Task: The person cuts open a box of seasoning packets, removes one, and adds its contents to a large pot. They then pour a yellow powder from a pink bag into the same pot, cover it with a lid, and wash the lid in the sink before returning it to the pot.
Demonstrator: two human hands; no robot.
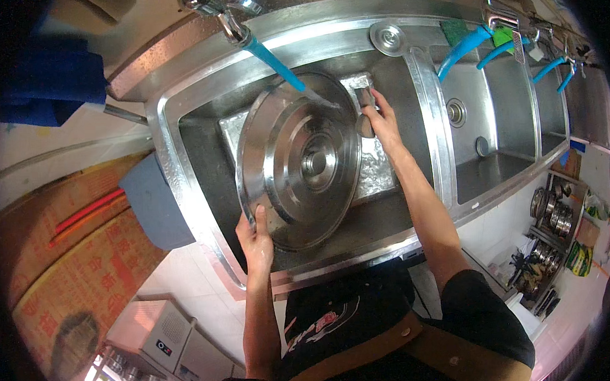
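A large round stainless-steel lid with stepped rings and a central knob is held tilted inside the left sink basin. My left hand grips its near left rim, thumb on top. Beside the lid's right edge, my right hand is closed around a small dark grey pad, partly hidden by the fingers; its exact kind is unclear. Water runs from a blue hose on the chrome faucet onto the lid's upper right part. Shallow water glistens on the basin floor behind the lid.
A metal drain strainer rests on the back ledge. More basins with blue-hosed taps continue rightward. A green scouring pad lies behind them. A grey bin stands left, and a rack of metalware sits low at right.
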